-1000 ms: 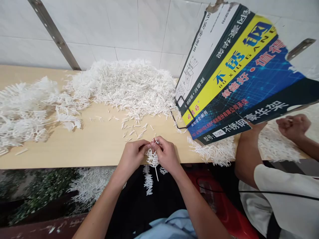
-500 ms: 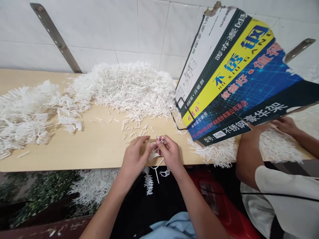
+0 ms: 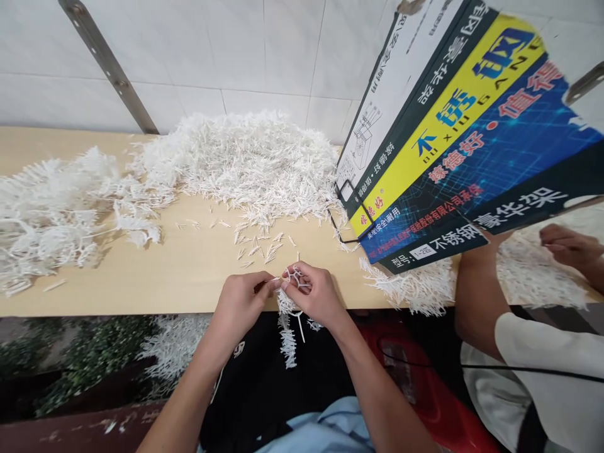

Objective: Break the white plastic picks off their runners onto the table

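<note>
At the table's front edge my right hand (image 3: 314, 292) is closed around a white branching plastic sprue (image 3: 297, 280), whose thin arms stick out between the fingers. A fringed white strip (image 3: 287, 340) hangs below the hands, over my lap. My left hand (image 3: 243, 299) is just to the left, thumb and forefinger pinched on a white tip beside the sprue; its other fingers are curled. Several small loose white plastic bits (image 3: 264, 247) lie on the table just beyond both hands.
A large heap of white plastic pieces (image 3: 250, 163) lies against the tiled wall, with branching ones (image 3: 51, 214) at left. A cardboard box panel (image 3: 453, 138) leans at right, held by a black wire stand (image 3: 352, 214). Beyond it another person's arm (image 3: 481, 296) reaches over more pieces.
My left hand has gone from spread fingers to a pinch at the sprue. My right hand has turned the sprue a little. The view has shifted slightly.
</note>
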### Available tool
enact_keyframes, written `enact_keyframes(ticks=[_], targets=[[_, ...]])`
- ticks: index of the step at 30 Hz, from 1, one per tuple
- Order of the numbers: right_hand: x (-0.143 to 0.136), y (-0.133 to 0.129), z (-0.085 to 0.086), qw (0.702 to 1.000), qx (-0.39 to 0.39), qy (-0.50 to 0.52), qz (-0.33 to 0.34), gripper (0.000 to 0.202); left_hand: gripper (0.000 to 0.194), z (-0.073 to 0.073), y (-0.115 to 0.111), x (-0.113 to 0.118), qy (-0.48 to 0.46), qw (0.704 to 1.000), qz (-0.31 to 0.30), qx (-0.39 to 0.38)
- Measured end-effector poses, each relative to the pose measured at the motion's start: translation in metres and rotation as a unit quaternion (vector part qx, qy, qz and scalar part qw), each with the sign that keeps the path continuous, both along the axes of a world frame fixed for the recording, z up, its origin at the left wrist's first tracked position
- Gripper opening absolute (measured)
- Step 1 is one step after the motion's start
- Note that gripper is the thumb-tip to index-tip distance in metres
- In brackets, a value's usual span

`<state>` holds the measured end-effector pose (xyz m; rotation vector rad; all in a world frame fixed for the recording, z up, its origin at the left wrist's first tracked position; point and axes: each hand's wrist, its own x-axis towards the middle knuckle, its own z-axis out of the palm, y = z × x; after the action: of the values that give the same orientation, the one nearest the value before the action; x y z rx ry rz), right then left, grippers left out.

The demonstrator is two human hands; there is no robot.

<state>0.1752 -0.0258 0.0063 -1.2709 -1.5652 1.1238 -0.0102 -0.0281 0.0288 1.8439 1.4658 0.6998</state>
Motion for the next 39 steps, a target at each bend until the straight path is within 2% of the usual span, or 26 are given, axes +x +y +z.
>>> enact_keyframes(ticks=[5,7,8,10,12,13,14,15,17,19,22,25,28,33,36,39], targets=[[0.0,-0.001,0.003,0.985,0.071,-0.152,0.046,0.023,0.035,-0.005,0.002,-0.006,-0.035,0.997,-0.065,-0.03],[0.001,-0.002,0.005,0.971,0.099,-0.21,0.056,0.023,0.032,-0.006,0.001,-0.01,-0.033,0.997,-0.066,-0.031],[0.002,-0.003,0.006,0.966,0.108,-0.228,0.062,0.022,0.03,-0.006,0.0,-0.014,-0.031,0.999,-0.033,-0.022],[0.005,-0.005,0.008,0.968,0.105,-0.217,0.077,0.023,0.028,-0.004,-0.001,-0.023,-0.043,0.993,0.109,0.028],[0.008,-0.004,0.008,0.983,0.073,-0.15,0.08,0.025,0.027,-0.001,0.0,-0.03,-0.074,0.954,0.273,0.099],[0.009,-0.003,0.008,0.99,0.055,-0.11,0.069,0.027,0.026,0.0,0.002,-0.031,-0.088,0.937,0.314,0.124],[0.009,-0.002,0.006,0.995,0.043,-0.075,0.051,0.027,0.027,0.001,0.004,-0.03,-0.097,0.935,0.312,0.138],[0.009,-0.001,0.004,0.998,0.036,-0.052,0.027,0.028,0.03,0.002,0.007,-0.026,-0.098,0.944,0.281,0.145],[0.008,0.002,-0.001,0.998,0.039,-0.033,-0.021,0.028,0.044,0.002,0.012,-0.014,-0.091,0.968,0.185,0.144],[0.007,0.003,-0.006,0.997,0.042,-0.03,-0.052,0.027,0.05,0.001,0.015,0.0,-0.093,0.982,0.11,0.122],[0.005,0.003,-0.008,0.997,0.045,-0.03,-0.054,0.026,0.044,-0.001,0.016,0.015,-0.097,0.994,0.027,0.036],[0.004,0.003,-0.007,0.996,0.065,-0.048,-0.041,0.025,0.038,-0.004,0.014,0.02,-0.082,0.996,-0.026,0.002],[0.003,0.004,-0.006,0.991,0.092,-0.078,-0.051,0.024,0.027,-0.007,0.014,0.021,-0.093,0.995,-0.019,-0.022],[0.005,0.004,-0.004,0.991,0.097,-0.086,-0.031,0.027,0.027,-0.006,0.013,0.023,-0.11,0.994,-0.003,-0.027],[0.009,0.003,-0.008,0.997,0.073,-0.021,-0.008,0.024,0.026,-0.005,0.012,0.026,-0.088,0.996,0.021,-0.024],[0.015,0.003,-0.016,0.99,0.061,0.127,-0.03,0.028,0.024,-0.006,0.013,0.02,-0.039,0.993,0.109,-0.003]])
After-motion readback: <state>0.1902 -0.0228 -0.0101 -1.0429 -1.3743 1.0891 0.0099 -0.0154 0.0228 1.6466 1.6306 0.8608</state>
